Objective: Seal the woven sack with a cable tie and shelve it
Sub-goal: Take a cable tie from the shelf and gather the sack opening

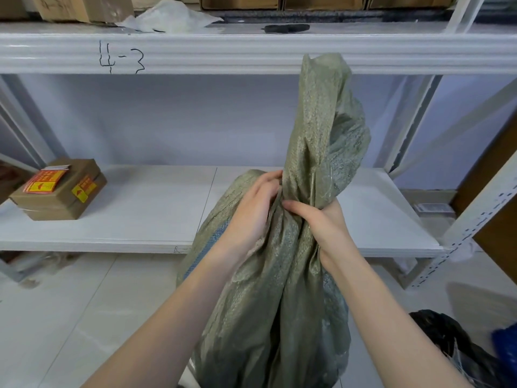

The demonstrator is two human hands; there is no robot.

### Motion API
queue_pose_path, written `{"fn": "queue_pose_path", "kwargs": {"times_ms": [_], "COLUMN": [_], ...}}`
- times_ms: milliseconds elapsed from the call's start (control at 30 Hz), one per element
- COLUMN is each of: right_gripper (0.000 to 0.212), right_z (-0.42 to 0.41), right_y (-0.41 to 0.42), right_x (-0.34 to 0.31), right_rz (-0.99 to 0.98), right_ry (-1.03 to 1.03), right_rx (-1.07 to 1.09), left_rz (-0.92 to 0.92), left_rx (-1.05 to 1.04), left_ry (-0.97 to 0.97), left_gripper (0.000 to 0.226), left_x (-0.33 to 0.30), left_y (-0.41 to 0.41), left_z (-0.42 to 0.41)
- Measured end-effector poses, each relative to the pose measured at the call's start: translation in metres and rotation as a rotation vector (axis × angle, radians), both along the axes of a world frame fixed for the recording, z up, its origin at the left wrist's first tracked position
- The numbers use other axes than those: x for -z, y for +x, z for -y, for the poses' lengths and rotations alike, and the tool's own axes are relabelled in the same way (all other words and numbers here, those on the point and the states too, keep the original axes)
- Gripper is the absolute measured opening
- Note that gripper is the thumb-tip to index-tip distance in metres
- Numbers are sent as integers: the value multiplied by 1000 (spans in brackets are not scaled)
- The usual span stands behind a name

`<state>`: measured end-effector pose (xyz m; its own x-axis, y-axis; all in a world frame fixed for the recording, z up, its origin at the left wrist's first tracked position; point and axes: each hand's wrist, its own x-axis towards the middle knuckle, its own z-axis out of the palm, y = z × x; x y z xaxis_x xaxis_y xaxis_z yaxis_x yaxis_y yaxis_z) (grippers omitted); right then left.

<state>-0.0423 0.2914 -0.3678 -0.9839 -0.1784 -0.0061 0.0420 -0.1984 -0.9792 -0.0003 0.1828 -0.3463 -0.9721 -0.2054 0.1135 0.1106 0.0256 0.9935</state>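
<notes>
1. The sack (279,289) stands on the floor, near the lower shelf (140,217); its neck is being gathered, so sealing seems just begun.
2. The neck is clenched by the right hand (321,222); the left hand (251,208) is pressed on folds beside it.
3. No tie is seen; one must be fetched next.
4. The sack's contents are hidden.

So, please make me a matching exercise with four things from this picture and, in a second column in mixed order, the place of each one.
Things:
1. woven sack
2. brown box
3. black tool
4. black bag

Places:
A. on the upper shelf
B. on the floor at the lower right
C. gripped at its neck by the left hand and the right hand
D. at the left end of the lower shelf

Pairs: 1-C, 2-D, 3-A, 4-B
</notes>
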Motion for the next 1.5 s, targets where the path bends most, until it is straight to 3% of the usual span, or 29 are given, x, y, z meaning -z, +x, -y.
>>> {"fn": "queue_pose_path", "kwargs": {"times_ms": [100, 200, 333, 433, 567, 700, 833, 1000, 1100, 1200, 1500], "right_gripper": [64, 62, 48, 47, 42, 37, 39, 27, 32, 37, 68], "right_z": [1, -2, -3, -2, -1, -2, -1, -3, -7, -9, -13], "right_y": [-1, 0, 1, 2, 4, 6, 7, 9, 8, 8, -2], "right_x": [2, 2, 0, -1, -3, -7, -8, -17, -20, -20, -14], "right_rz": [28, 59, 62, 60, 30, -8, -64, -96, -36, -13, -46], "right_ry": [18, 28, 23, 24, 13, -8, -4, 106, 141, 126, -37], "right_rx": [18, 7, -1, 2, -7, -38, -69, -76, -147, -187, -279], "left_rz": [-182, -75, 292, 381, 268, 61, -51, -66, -44, -69, -45], "left_rx": [-358, -522, -351, -205, -10, 154, 229, 382, 328, 204, -54], "left_ry": [-425, -505, -426, -423, -342, -232, -166, -351, -401, -423, -385], "left_gripper": [22, 43, 59, 61, 58, 30, 44, 64, 89, 97, 65], "left_x": [5, 9, 0, -3, -4, -10, -5, 8, 18, 22, 24], "left_y": [-2, -2, 7, 11, 8, 9, 8, 3, 1, -1, 2], "left_z": [15, 33, 41, 34, 22, 12, 4, 4, 1, -4, -8]}}
